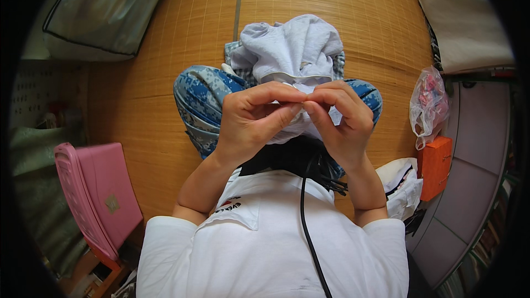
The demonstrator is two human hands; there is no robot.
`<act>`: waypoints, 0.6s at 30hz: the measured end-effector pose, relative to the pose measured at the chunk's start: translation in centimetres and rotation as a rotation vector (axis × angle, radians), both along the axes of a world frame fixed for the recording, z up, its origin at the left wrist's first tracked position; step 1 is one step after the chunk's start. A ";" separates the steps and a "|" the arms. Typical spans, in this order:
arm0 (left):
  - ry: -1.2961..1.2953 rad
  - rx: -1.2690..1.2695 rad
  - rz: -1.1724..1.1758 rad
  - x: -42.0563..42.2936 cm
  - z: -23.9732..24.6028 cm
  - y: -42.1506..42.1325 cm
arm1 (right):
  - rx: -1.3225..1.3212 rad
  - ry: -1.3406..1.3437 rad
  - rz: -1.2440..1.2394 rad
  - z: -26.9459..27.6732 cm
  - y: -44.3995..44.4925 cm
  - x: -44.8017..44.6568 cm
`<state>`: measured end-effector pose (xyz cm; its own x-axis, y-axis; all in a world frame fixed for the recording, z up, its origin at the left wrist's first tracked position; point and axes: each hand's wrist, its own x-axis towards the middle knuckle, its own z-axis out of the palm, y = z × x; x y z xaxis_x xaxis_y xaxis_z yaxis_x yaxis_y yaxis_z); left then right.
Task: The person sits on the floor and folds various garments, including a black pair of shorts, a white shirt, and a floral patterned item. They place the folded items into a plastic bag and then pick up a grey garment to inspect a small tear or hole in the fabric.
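My left hand [258, 120] and my right hand [343, 118] meet above my lap, thumb and forefinger of each pinched together, with the fingertips touching or nearly so. Whatever lies between the fingertips is too small to make out. Under and beyond the hands, a pale lavender-white cloth garment [294, 45] lies bunched over my crossed legs, with a thin edge or seam running across it. Part of a grey checked cloth [246, 75] shows beneath it. The hands cover part of the garment.
I sit on a woven bamboo mat [198, 20]. A pink plastic storage box [103, 190] stands at left, a large zipped bag [107, 12] at upper left. At right are a clear plastic bag [428, 103] and an orange box [434, 167]. A black cable [306, 223] runs down my shirt.
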<state>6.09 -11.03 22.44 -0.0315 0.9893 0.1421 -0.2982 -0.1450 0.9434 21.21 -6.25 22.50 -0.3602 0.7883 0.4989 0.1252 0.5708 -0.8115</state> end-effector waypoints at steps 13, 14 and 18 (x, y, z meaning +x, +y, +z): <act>-0.135 -0.127 0.039 -0.2 -0.2 -0.2 | -0.052 0.034 0.040 0.3 -0.3 -0.3; -0.157 -0.127 0.040 -0.2 -0.2 -0.2 | -0.065 0.042 0.042 0.3 -0.4 -0.3; -0.214 -0.129 0.038 -0.2 -0.3 -0.1 | -0.071 0.045 0.040 0.3 -0.5 -0.4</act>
